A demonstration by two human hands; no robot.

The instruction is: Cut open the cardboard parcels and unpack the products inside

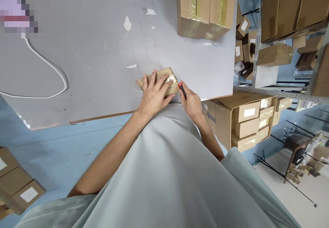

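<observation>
A small flat cardboard box [164, 73] with shiny clear tape over its right part lies near the front edge of the grey table [97, 56]. Spread over the top of it is my left hand [155, 92], fingers apart and pressing on the cardboard. My right hand [191, 101] is wrapped around a red and black utility knife [182, 90]. The knife's tip points at the box's right edge, close to the tape; whether the blade is in the cardboard I cannot tell.
Two taped cartons [205, 12] stand at the table's back right. A white cable [55, 67] curves across the left side. Paper scraps [127, 23] stick to the tabletop. Right of the table, a large open carton [218, 118] holds smaller boxes beside metal shelving [257, 49].
</observation>
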